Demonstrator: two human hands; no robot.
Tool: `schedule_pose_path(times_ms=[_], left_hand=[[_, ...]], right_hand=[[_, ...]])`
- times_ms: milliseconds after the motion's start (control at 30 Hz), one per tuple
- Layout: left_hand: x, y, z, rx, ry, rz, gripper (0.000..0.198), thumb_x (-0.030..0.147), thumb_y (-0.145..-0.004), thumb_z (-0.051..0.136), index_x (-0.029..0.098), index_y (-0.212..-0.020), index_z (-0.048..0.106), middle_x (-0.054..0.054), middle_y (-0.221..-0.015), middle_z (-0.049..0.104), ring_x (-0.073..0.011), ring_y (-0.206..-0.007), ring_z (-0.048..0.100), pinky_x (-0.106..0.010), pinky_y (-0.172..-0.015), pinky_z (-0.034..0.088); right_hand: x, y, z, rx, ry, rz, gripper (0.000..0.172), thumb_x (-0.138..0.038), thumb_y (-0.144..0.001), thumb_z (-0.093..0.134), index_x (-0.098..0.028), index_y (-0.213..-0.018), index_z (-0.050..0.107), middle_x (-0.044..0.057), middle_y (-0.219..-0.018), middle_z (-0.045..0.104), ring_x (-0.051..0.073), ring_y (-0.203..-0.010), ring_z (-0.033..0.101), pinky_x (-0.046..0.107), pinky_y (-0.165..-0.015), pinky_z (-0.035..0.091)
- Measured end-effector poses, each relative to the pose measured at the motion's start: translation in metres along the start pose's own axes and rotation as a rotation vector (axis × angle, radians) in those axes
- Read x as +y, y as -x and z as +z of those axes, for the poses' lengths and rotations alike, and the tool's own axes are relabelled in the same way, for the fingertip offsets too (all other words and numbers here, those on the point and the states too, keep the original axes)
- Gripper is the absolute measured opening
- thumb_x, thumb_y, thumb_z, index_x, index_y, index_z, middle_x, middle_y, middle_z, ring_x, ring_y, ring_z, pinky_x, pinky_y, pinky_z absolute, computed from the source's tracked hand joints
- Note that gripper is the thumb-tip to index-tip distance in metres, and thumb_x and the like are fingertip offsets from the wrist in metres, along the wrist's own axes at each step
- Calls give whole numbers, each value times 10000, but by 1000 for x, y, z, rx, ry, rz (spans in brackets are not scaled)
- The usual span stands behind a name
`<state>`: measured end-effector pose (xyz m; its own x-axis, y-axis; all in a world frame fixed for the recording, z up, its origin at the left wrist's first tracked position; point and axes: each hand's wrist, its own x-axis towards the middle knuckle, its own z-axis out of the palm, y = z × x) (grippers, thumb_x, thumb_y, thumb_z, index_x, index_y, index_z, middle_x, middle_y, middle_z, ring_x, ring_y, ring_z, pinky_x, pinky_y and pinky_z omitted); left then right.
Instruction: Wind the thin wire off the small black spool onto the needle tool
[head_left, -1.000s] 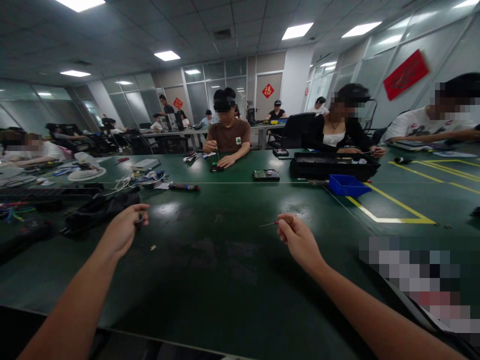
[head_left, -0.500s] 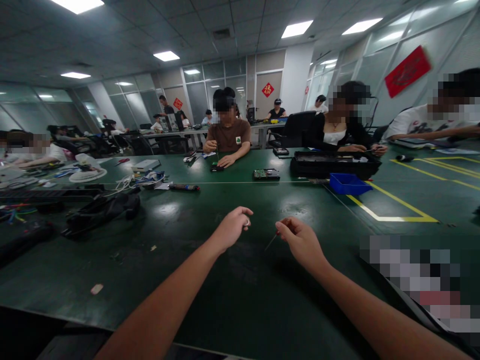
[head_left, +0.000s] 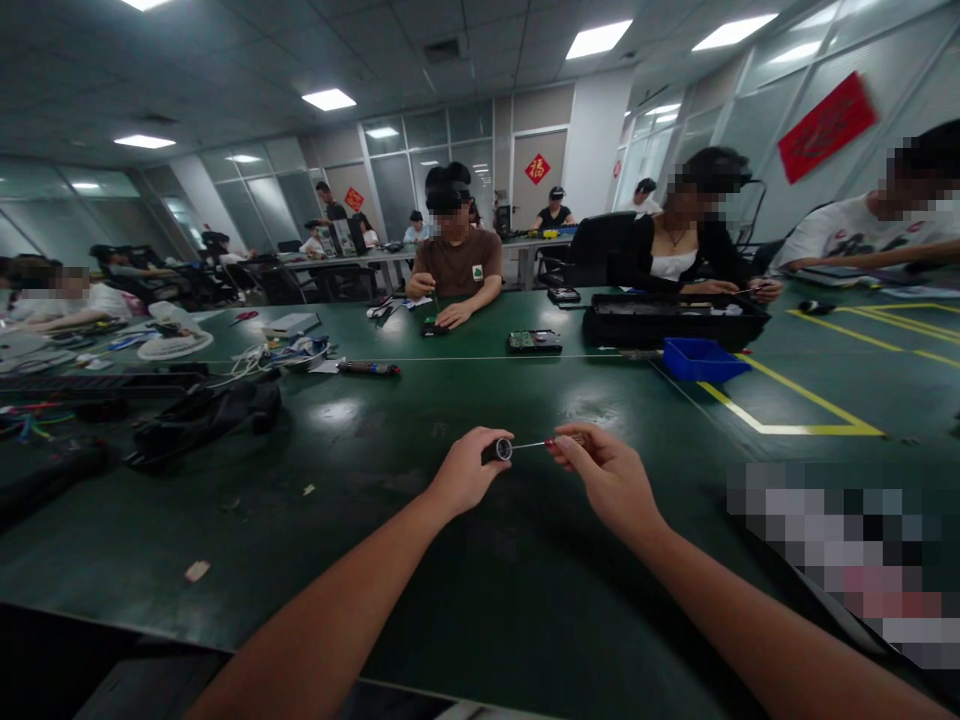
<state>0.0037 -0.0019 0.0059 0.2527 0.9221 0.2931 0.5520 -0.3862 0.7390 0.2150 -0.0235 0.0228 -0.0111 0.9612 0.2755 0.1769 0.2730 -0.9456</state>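
Observation:
Between the thumb and fingers of my left hand (head_left: pixel 465 472) is a small round black part (head_left: pixel 503 449) with a silvery ring on its near face; its exact kind is unclear. My right hand (head_left: pixel 606 472) pinches a thin screwdriver (head_left: pixel 534 444) by its red end. The metal shaft points left and its tip reaches the round part's face; I cannot tell whether it touches. Both hands are above the green tabletop (head_left: pixel 420 590), with the forearms coming from the near edge.
Opposite, a person (head_left: pixel 457 262) handles a small item. Nearby are a circuit-board device (head_left: pixel 534 341), a blue bin (head_left: pixel 703 360) and a long black tray (head_left: pixel 675 322). On the left lie a black bag (head_left: pixel 206 420), cables and a dark tool (head_left: pixel 369 368). A blurred-out object (head_left: pixel 840 560) lies right.
My left hand has turned, bringing the round part into view. The screwdriver has swung from pointing down-left to nearly level, its tip now at that part.

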Motion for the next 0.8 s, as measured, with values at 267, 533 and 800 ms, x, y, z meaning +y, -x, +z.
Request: schedule_pose_path(times_ms=[267, 533, 800], left_hand=[[-4, 0, -1, -16, -8, 13, 376, 198, -821, 706, 240, -1191, 659, -50, -1202, 674, -239, -1133, 591, -403, -1019, 422], [-4, 0, -1, -11, -22, 32, 380, 215, -821, 710, 249, -1197, 662, -50, -1169, 684, -239, -1110, 596, -397, -1004, 423], [-7, 0, -3, -8, -39, 60, 385, 210, -815, 721, 244, -1195, 668, -50, -1165, 691, -238, -1104, 604, -396, -993, 429]], right_hand=[[4, -1, 0, -3, 14, -2, 365, -503, -856, 615, -188, -1035, 663, 98, -922, 755, 234, -818, 698, 374, -699, 540], [-9, 2, -4, 81, 344, -20, 437, -596, -840, 592, -219, -620, 606, 15, -545, 632, 164, -506, 566, 309, -539, 420], [-3, 4, -2, 29, 389, -103, 344, -543, -846, 610, -228, -710, 629, 13, -610, 641, 171, -538, 559, 303, -515, 405]])
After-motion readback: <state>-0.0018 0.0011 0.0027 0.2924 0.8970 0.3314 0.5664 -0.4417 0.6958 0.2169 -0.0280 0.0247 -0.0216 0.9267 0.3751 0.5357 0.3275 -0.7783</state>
